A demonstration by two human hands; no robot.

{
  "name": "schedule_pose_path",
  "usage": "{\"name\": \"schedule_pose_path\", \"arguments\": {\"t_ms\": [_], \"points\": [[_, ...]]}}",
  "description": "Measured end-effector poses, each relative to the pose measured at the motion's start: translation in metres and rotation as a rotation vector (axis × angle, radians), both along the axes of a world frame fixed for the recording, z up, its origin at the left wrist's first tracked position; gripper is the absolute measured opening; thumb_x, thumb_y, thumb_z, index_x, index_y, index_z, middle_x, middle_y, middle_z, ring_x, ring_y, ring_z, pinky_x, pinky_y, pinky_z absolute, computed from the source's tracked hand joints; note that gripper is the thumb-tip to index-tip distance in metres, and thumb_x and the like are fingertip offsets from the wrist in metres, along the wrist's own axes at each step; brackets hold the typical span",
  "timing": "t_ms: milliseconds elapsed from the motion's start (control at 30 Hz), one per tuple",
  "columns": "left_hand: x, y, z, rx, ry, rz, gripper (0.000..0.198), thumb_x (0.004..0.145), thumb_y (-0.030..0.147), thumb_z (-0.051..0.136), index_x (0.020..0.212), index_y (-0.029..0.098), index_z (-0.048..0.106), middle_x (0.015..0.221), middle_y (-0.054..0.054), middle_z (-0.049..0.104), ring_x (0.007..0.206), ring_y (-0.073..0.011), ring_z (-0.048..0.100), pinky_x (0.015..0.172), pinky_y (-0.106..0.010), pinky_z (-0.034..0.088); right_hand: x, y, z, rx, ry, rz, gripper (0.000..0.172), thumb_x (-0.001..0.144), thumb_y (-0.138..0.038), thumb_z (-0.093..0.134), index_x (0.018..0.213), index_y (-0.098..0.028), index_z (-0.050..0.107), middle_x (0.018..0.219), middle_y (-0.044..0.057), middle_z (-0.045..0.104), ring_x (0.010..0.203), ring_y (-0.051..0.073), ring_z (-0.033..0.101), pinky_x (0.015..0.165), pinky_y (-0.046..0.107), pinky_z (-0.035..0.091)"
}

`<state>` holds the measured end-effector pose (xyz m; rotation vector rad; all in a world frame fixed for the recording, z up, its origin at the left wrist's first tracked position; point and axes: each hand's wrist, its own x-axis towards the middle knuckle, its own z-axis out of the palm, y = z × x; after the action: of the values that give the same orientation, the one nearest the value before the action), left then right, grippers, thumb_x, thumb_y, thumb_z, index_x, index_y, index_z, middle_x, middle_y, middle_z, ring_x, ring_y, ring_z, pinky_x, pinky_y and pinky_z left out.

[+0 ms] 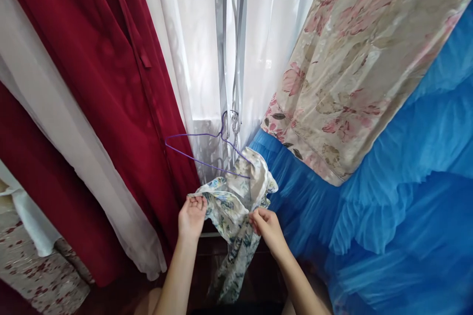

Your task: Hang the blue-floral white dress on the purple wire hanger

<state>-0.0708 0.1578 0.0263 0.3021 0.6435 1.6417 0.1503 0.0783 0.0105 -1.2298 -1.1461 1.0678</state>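
Observation:
A thin purple hanger [192,158] hangs by its hook from a metal rack post in the middle. A pale floral garment [231,211], patterned in blue, green and yellow, is on the hanger's right arm; the left arm is bare. My left hand [192,214] grips the garment's left edge, fingers curled over the cloth below the bare arm. With a pinch, my right hand [264,224] holds the garment's edge near its middle. The cloth spreads between both hands, and its lower part hangs down toward the floor.
Dark red cloth [148,123] and whitish sheer cloth [92,138] hang on the left. On the right are a beige cloth with pink flowers [340,74] and ruffled blue tulle [384,206]. The grey metal post [242,24] stands before white curtains [273,24].

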Motion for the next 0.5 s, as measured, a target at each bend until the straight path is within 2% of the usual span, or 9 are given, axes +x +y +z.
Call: {"name": "schedule_pose_path", "arguments": {"t_ms": [100,167,233,267,300,367,433,500], "points": [[0.033,-0.036,0.018,0.066,-0.139,-0.245,0.017,0.092,0.015,0.052,0.076,0.016,0.051,0.069,0.002,0.046,0.059,-0.0089,0.049,0.065,-0.024,0.049,0.02,-0.027,-0.02,-0.05,-0.127,0.101,0.03,0.085,-0.034,0.06,0.061,-0.017,0.063,0.049,-0.002,0.054,0.048,0.013,0.047,0.052,0.025,0.034],[0.053,-0.06,0.037,0.139,-0.112,-0.423,0.013,0.092,0.022,0.06,0.081,0.017,0.054,0.068,0.004,0.042,0.055,-0.007,0.043,0.059,-0.021,0.044,0.027,-0.043,-0.018,-0.049,-0.199,0.182,0.015,0.079,-0.031,0.071,0.084,-0.017,0.073,0.07,0.002,0.067,0.065,0.019,0.058,0.062,0.028,0.043],[0.071,-0.079,0.052,0.229,0.094,-0.58,0.017,0.092,0.03,0.064,0.084,0.017,0.056,0.066,0.004,0.041,0.054,-0.007,0.041,0.057,-0.021,0.04,0.027,-0.055,-0.007,0.009,-0.22,0.226,0.044,0.07,-0.028,0.083,0.112,-0.022,0.072,0.101,0.006,0.071,0.089,0.025,0.062,0.079,0.033,0.048],[0.078,-0.087,0.057,0.288,0.246,-0.638,0.02,0.093,0.034,0.065,0.085,0.017,0.057,0.066,0.004,0.043,0.056,-0.0077,0.042,0.057,-0.021,0.039,0.025,-0.059,0.001,0.037,-0.207,0.256,0.051,0.068,-0.029,0.085,0.117,-0.024,0.07,0.11,0.007,0.07,0.097,0.027,0.061,0.085,0.034,0.048],[0.083,-0.092,0.06,0.351,0.409,-0.676,0.022,0.093,0.037,0.064,0.085,0.017,0.059,0.066,0.003,0.045,0.057,-0.009,0.044,0.058,-0.022,0.039,0.023,-0.062,0.008,0.05,-0.176,0.303,0.048,0.07,-0.031,0.085,0.115,-0.024,0.071,0.111,0.007,0.069,0.1,0.027,0.06,0.088,0.035,0.047],[0.09,-0.097,0.061,0.452,0.7,-0.666,0.025,0.095,0.041,0.06,0.09,0.017,0.064,0.069,0.0,0.052,0.063,-0.0123,0.049,0.062,-0.024,0.042,0.02,-0.065,0.021,0.015,-0.07,0.414,0.025,0.078,-0.038,0.078,0.096,-0.021,0.074,0.094,0.005,0.069,0.089,0.025,0.06,0.083,0.034,0.048],[0.089,-0.098,0.057,0.498,0.894,-0.569,0.029,0.095,0.045,0.059,0.105,0.019,0.067,0.083,-0.004,0.059,0.078,-0.0173,0.056,0.073,-0.028,0.047,0.021,-0.064,0.03,-0.058,0.077,0.489,0.026,0.083,-0.044,0.072,0.079,-0.018,0.072,0.076,0.003,0.063,0.075,0.021,0.056,0.074,0.031,0.046],[0.085,-0.099,0.049,0.515,0.962,-0.542,0.045,0.093,0.052,0.058,0.126,0.022,0.062,0.108,-0.008,0.063,0.103,-0.0242,0.058,0.092,-0.034,0.047,0.026,-0.062,0.036,-0.109,0.233,0.459,0.03,0.082,-0.047,0.073,0.076,-0.017,0.07,0.073,0.002,0.06,0.071,0.018,0.053,0.073,0.03,0.045]]}}
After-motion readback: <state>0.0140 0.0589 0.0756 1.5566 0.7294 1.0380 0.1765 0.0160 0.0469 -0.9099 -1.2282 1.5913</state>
